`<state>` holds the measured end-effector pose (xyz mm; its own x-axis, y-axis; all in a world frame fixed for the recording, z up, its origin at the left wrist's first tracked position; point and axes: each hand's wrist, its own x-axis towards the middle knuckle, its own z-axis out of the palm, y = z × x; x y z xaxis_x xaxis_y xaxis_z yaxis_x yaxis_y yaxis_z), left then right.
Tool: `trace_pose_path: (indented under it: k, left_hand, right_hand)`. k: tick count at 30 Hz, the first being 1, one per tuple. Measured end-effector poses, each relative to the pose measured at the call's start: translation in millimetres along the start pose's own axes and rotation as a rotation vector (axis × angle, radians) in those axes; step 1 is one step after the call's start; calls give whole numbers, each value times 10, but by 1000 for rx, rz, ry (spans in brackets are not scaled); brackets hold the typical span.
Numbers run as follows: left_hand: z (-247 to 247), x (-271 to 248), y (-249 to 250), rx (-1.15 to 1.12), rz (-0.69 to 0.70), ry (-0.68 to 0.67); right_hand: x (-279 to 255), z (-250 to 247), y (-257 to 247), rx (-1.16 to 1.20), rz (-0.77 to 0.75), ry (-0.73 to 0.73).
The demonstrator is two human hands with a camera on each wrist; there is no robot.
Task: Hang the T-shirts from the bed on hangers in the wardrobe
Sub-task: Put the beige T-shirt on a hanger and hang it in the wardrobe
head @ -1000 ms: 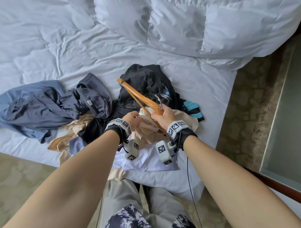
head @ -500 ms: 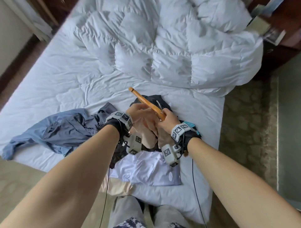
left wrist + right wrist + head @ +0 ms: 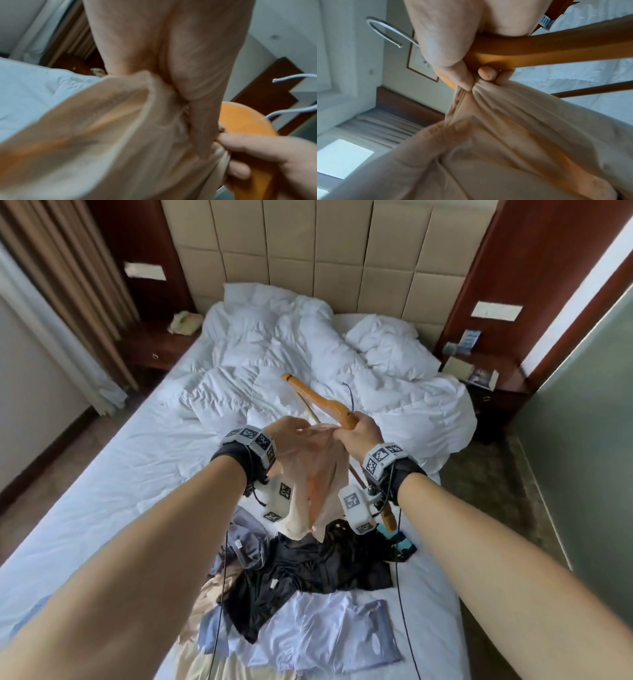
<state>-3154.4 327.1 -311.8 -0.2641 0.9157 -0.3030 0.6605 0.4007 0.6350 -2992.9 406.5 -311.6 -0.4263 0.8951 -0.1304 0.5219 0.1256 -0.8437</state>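
Observation:
Both hands are raised above the bed (image 3: 137, 467). My right hand (image 3: 363, 428) grips a wooden hanger (image 3: 318, 400) at its middle, just under the metal hook (image 3: 349, 395). Its thumb and a fingertip also pinch a fold of the beige T-shirt (image 3: 318, 474). My left hand (image 3: 291, 429) holds the same shirt, whose fabric drapes over the fingers and hangs down between the wrists. In the right wrist view the pinch (image 3: 471, 83) sits right under the hanger (image 3: 556, 50). The left wrist view shows the bunched shirt (image 3: 102, 135) beside the hanger (image 3: 240, 119).
More shirts lie on the bed's near end: a black one (image 3: 308, 573), a pale blue one (image 3: 329, 635), a grey-blue one (image 3: 246, 542). A crumpled white duvet (image 3: 308, 361) fills the far half. Nightstands (image 3: 486, 371) flank the headboard. A glass wall (image 3: 582, 440) stands on the right.
Both hands rose from the pile, lifting the hanger and the beige T-shirt off the bed. My head tilted up, bringing the headboard into view.

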Motion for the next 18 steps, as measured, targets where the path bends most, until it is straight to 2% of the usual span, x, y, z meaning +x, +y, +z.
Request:
trace_pose_path:
  k: [3,7,14,18]
  left_hand:
    - [-267,-136,141,210,-10,-25]
    - [-521,-259,180,239,-64,-9]
    - [-824,-534,295,62,-110,44]
    - [-952,-601,411,-229,-90,67]
  right_hand:
    - [-33,-148,-336,72,-27,97]
    - [-77,-274,-677,106,-83,170]
    - [-137,-425,-1009,127,-111,260]
    - [-199,-486,-1098,87,-122,273]
